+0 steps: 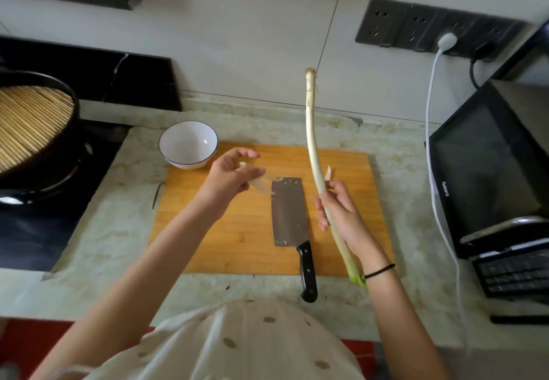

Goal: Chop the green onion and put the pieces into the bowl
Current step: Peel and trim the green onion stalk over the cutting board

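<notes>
My right hand (341, 216) grips a long pale green onion (311, 130) near its green end and holds it upright over the wooden cutting board (237, 231), root end pointing up. My left hand (228, 177) pinches a thin strip of peeled onion skin (263, 182) above the board. A cleaver (288, 213) with a black handle lies flat in the middle of the board, handle toward me. An empty white bowl (187, 143) with a dark rim stands at the board's far left corner.
A black pot with a bamboo mat (32, 130) sits on the stove at the left. A black microwave (490, 166) stands at the right, with a white cable (430, 130) running down from the wall sockets (430, 26).
</notes>
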